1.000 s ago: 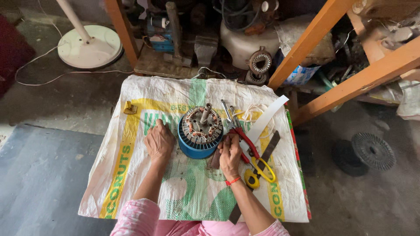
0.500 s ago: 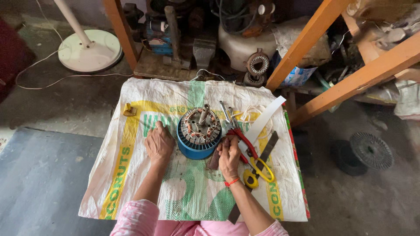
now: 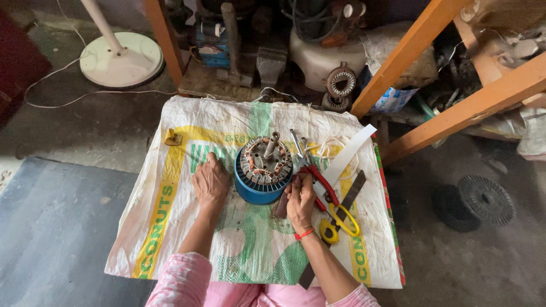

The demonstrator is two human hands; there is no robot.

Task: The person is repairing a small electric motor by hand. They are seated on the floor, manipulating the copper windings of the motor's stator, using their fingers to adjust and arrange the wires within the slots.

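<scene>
A motor stator with copper windings (image 3: pixel 265 162) sits upright in a round blue holder (image 3: pixel 256 190) on a woven sack (image 3: pixel 187 227) spread over the floor. My left hand (image 3: pixel 210 182) lies flat on the sack, touching the holder's left side. My right hand (image 3: pixel 300 199) is at the holder's right side, fingers curled near the windings' edge; what they pinch is too small to tell. Right of that hand lie red-handled pliers (image 3: pixel 318 179), yellow-handled scissors (image 3: pixel 338 222), a dark flat file (image 3: pixel 350 193) and a white strip (image 3: pixel 350 153).
A small yellow piece (image 3: pixel 172 137) lies at the sack's far left. Behind stand a white fan base (image 3: pixel 120 58) with its cord, orange wooden shelf legs (image 3: pixel 398 62), motor parts (image 3: pixel 340 82) and clutter. A black disc (image 3: pixel 485 199) lies on the floor to the right, a grey mat (image 3: pixel 51 227) to the left.
Both hands stay at the sides of the blue holder. The right hand's fingers have shifted slightly at the stator's edge. The view has barely moved.
</scene>
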